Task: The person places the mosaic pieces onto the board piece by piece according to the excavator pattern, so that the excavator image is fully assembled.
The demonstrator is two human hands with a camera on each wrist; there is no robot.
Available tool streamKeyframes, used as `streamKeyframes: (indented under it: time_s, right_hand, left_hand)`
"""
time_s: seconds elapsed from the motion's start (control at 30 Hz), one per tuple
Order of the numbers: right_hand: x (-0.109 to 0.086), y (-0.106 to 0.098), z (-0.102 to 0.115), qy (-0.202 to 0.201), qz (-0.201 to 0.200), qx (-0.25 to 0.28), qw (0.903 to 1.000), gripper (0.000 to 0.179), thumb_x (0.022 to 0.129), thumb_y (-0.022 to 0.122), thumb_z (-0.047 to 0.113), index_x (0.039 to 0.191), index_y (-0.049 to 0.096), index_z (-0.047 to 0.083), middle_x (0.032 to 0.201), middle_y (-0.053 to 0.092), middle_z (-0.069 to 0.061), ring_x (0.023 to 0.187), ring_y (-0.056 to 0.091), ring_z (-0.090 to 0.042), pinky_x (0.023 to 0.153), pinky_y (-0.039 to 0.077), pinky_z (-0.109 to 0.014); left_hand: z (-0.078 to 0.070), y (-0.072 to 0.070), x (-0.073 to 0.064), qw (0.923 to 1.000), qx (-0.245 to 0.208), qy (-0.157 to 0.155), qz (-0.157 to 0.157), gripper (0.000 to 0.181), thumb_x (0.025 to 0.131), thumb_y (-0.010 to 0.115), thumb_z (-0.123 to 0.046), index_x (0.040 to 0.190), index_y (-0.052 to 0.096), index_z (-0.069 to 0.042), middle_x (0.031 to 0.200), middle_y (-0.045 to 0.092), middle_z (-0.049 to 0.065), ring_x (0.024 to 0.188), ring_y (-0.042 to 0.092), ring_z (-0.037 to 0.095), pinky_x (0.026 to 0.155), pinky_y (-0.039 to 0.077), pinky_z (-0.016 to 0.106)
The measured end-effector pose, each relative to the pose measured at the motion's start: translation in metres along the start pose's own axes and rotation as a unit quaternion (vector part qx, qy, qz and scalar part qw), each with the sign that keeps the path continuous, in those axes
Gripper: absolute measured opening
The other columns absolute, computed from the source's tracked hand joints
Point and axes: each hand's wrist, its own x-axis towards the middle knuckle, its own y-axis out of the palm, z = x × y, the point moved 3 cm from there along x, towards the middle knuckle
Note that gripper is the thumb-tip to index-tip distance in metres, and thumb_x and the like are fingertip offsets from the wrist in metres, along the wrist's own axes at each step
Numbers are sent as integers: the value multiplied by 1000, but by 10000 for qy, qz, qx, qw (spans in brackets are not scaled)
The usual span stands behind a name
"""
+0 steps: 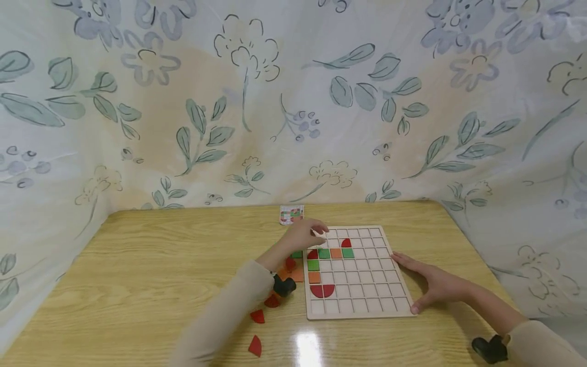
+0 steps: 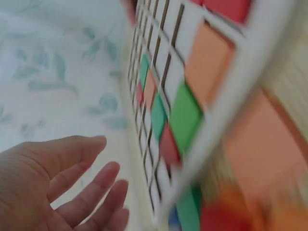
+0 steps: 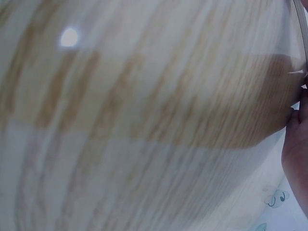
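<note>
A pale wooden grid board (image 1: 367, 290) lies on the table, with red quarter-circle, green square and orange square pieces in its left cells. Above its upper left corner hovers my left hand (image 1: 302, 235). In the left wrist view the thumb and loosely bent fingers of this hand (image 2: 72, 187) stand apart, with nothing between them. My right hand (image 1: 435, 283) rests along the board's right edge, fingers stretched up the side and thumb at the lower right corner. Only part of the right hand (image 3: 296, 149) shows at the edge of the right wrist view.
Left of the board lie loose pieces, including a red quarter circle (image 1: 255, 346), another red piece (image 1: 258, 316) and an orange square (image 2: 264, 144); my left arm partly hides them. A small pattern card (image 1: 289, 214) sits at the table's back edge. Behind hangs a floral cloth (image 1: 275, 102).
</note>
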Motion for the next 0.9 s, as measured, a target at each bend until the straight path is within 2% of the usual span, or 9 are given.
streamKeyframes:
  time_s: [0.1,0.23,0.33,0.43,0.57,0.77,0.9]
  right_hand:
    - [0,-1,-1,43,17,-4,10000,112,59,83,36,145,20,1,146,17,-31,124,4,21,91,6,2]
    - [0,-4,-2,66,20,-12,10000,112,60,83,35,146,20,2,146,16,-32,123,4,22,90,6,3]
    - [1,-6,-3,32,19,0,10000,113,59,84,34,146,19,1,146,15,-32,124,4,22,90,6,4]
    - [1,-7,-2,11,47,45,10000,112,60,84,33,145,19,0,145,15,-34,123,4,23,90,7,4]
    - [1,-6,-1,-37,72,76,9999,111,60,84,32,145,19,-2,144,15,-36,123,4,24,90,7,4]
    - [1,-2,0,-192,51,106,9997,111,60,84,31,144,20,-3,142,16,-38,125,5,23,91,8,4]
    - [0,0,-1,-166,59,165,9997,111,61,83,32,145,20,-2,143,15,-37,125,4,23,91,7,4]
  left_hand:
    - [17,-18,-13,9996,-214,-44,-153,26,83,67,-13,108,66,-6,103,66,10,85,61,19,69,49,25]
    - [38,-39,-33,9985,-244,-395,-283,26,82,69,-15,107,67,-8,102,66,8,84,59,17,68,49,25]
    - [49,-52,-50,9984,-100,-430,-352,24,83,69,-15,106,67,-8,102,66,7,85,59,17,71,49,27]
    - [60,-62,-67,9986,-34,-316,-431,22,83,68,-13,105,67,-7,101,67,7,85,60,17,73,50,29]
    - [74,-66,-85,9989,-140,-228,-391,21,83,68,-10,103,67,-5,101,67,9,86,61,20,76,51,32]
    - [85,-57,-107,9977,-547,-368,145,30,80,71,-15,109,65,-8,110,64,5,104,56,24,90,45,40]
    - [90,-52,-118,9961,-704,-399,360,35,79,73,-17,112,63,-9,112,63,4,106,57,22,93,43,41]
